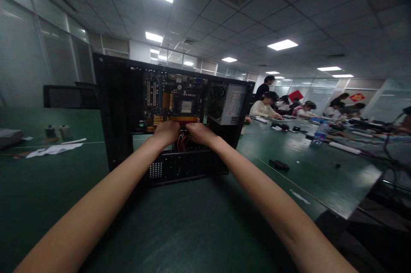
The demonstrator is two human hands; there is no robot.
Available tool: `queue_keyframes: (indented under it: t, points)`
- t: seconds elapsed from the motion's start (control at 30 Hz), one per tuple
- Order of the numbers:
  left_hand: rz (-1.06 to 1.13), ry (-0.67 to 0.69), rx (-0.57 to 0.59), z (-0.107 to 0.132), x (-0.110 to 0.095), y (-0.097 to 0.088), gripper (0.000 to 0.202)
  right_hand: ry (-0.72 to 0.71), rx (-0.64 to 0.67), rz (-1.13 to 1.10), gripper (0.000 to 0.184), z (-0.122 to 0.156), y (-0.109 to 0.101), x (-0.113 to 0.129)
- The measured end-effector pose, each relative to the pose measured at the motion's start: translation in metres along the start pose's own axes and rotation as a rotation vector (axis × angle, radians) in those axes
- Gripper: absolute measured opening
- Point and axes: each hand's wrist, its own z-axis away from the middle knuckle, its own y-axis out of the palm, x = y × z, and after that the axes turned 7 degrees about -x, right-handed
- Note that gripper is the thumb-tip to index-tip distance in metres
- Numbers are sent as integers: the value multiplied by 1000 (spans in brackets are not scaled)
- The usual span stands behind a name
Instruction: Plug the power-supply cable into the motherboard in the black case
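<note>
An open black computer case (118,110) stands on the green table (180,221) in front of me, its motherboard (170,101) and grey power supply with fan (226,103) exposed. Both my arms reach into it. My left hand (167,131) and my right hand (199,132) sit side by side, fingers curled down, pressing at the lower edge of the motherboard by an orange memory slot (183,119). Red and coloured cables (182,142) hang just below the hands. What the fingers grip is hidden.
White paper (53,150) and two small jars (58,131) lie at the left. A small black part (278,164) and a white strip (300,196) rest to the right. Several people (266,108) sit at the table's far right end with bottles and cables.
</note>
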Motion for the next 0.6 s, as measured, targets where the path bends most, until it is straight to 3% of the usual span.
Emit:
queue_keyframes:
  t: [0.27,0.6]
  points:
    - [-24,-6,-12,1,-8,-2,36,-31,-28,-80,15,1,12,-8]
    - [-39,-34,-30,6,-7,0,38,56,-70,-144,27,7,3,-5]
